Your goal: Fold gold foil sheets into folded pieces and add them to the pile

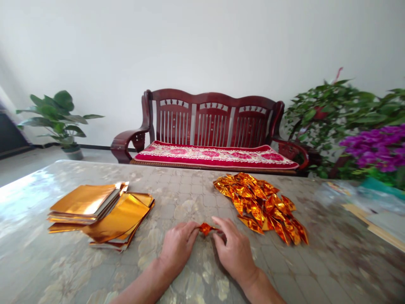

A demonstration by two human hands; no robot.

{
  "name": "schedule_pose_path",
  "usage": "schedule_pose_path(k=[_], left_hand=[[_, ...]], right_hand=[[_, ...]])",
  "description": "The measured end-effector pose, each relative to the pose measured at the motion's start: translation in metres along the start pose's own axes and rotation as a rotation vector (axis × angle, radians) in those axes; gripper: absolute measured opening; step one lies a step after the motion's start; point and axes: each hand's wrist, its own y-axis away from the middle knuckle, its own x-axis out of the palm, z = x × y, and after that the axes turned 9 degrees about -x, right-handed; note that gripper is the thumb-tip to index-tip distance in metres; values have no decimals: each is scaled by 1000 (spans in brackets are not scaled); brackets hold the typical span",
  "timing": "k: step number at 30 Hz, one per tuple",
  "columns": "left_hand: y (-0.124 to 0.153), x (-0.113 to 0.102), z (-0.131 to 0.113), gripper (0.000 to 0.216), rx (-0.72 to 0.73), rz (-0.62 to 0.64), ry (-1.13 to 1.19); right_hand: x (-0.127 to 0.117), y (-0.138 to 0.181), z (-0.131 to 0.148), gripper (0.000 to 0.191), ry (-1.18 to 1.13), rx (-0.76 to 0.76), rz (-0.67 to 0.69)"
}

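A small folded piece of gold foil paper lies on the table between my two hands. My left hand pinches its left end with curled fingers. My right hand presses on its right end, fingers bent over it. To the left lie stacks of flat gold foil sheets. To the right of my hands spreads a pile of several folded gold foil pieces.
A dark red wooden bench with a red floral cushion stands behind the table. A potted green plant is at the far left, leafy plants with purple flowers at the right. Papers and plastic lie at the table's right edge.
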Motion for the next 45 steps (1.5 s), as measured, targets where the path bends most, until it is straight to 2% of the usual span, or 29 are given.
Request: schedule_pose_path(k=[5,11,16,20,26,30,36,45], left_hand=[[0,-2,-2,26,-21,5,-21],[1,-7,-13,20,-57,31,57],[-4,-4,-15,22,-158,41,95],[-8,-2,-12,25,-222,48,125],[-9,-3,-11,29,-214,40,103],[-9,-3,-9,29,-209,44,109],[-10,-6,-7,31,-207,69,176],[-12,0,-3,45,-229,40,139]], right_hand=[[-4,-3,5,25,-7,-120,18],[3,-1,-1,25,-37,-127,73],[4,0,1,26,-39,-156,130],[2,-3,4,23,-55,-149,119],[2,-5,5,20,-154,-137,94],[2,-7,6,19,-195,-83,89],[5,-8,5,19,-211,48,9],[11,-7,3,15,-246,104,-24]])
